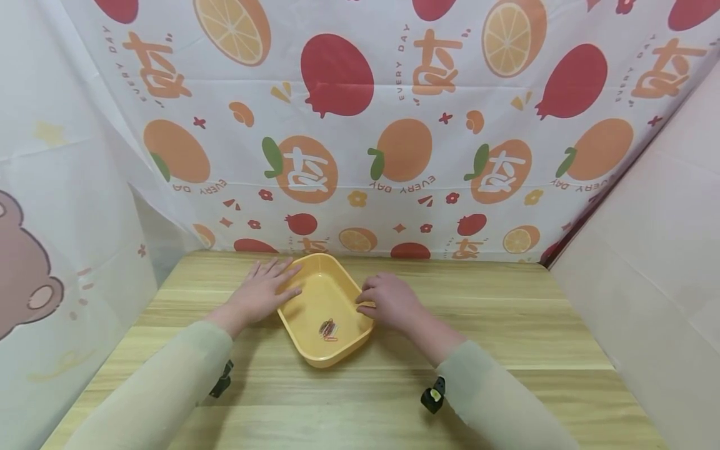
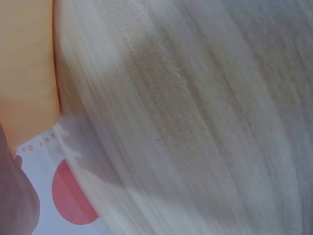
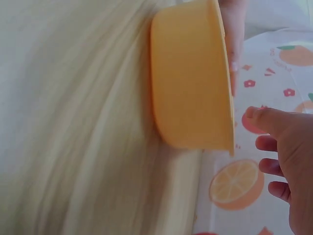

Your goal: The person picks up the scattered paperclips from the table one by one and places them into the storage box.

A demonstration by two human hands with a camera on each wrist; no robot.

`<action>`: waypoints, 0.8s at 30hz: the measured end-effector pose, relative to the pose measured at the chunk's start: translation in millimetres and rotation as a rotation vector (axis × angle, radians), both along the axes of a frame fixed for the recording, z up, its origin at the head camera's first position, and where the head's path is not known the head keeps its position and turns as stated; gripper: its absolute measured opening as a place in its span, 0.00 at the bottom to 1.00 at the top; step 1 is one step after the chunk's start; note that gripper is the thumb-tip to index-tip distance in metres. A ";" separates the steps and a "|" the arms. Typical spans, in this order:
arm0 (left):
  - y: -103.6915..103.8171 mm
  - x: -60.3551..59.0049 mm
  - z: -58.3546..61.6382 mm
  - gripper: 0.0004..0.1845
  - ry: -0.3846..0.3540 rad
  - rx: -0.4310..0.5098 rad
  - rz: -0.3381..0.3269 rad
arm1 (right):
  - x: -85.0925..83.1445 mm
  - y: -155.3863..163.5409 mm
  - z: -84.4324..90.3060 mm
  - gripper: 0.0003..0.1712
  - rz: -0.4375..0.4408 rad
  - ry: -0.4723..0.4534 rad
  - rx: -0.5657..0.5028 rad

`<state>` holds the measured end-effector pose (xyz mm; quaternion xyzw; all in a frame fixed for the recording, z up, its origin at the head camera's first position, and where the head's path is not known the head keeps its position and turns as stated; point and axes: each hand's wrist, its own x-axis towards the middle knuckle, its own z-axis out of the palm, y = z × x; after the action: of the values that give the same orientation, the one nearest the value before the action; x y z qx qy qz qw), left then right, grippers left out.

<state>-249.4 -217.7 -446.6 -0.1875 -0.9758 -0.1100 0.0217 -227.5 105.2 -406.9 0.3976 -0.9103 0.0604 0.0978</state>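
A yellow plastic tray (image 1: 326, 294) stands slightly turned on the wooden table. Several paper clips (image 1: 328, 330), some of them reddish, lie in a small pile on its floor toward the near end. Over the tray's left rim rests my left hand (image 1: 260, 295), its fingers spread; only a bit of that hand (image 2: 19, 196) enters the left wrist view. Beside the right rim hovers my right hand (image 1: 392, 302) with loosely bent fingers. In the right wrist view this hand (image 3: 293, 156) is apart from the tray wall (image 3: 190, 78), and nothing shows between thumb and fingers.
Wood-grain tabletop (image 1: 495, 350) surrounds the tray. A fruit-printed cloth (image 1: 360, 156) hangs along the back edge, with pale cloth walls at the left (image 1: 73, 206) and right (image 1: 647, 281). Dark straps with small devices (image 1: 433, 395) sit at both wrists.
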 end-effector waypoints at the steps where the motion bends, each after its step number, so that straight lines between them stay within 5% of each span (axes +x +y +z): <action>1: 0.1 -0.1 0.0 0.35 0.002 -0.001 0.000 | 1.3 4.6 -1.4 0.10 -0.003 0.014 -0.009; 6: -0.4 -1.4 -1.1 0.35 0.009 0.000 -0.002 | 7.2 29.3 -10.0 0.10 -0.042 0.061 -0.039; 24: -0.5 0.5 0.3 0.36 0.016 0.012 -0.011 | 32.5 101.1 -49.7 0.07 -0.161 -0.001 -0.075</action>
<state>-248.9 -218.1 -446.3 -0.1939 -0.9738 -0.1146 0.0300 -195.0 206.3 -456.6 0.3193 -0.9365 0.0865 0.1168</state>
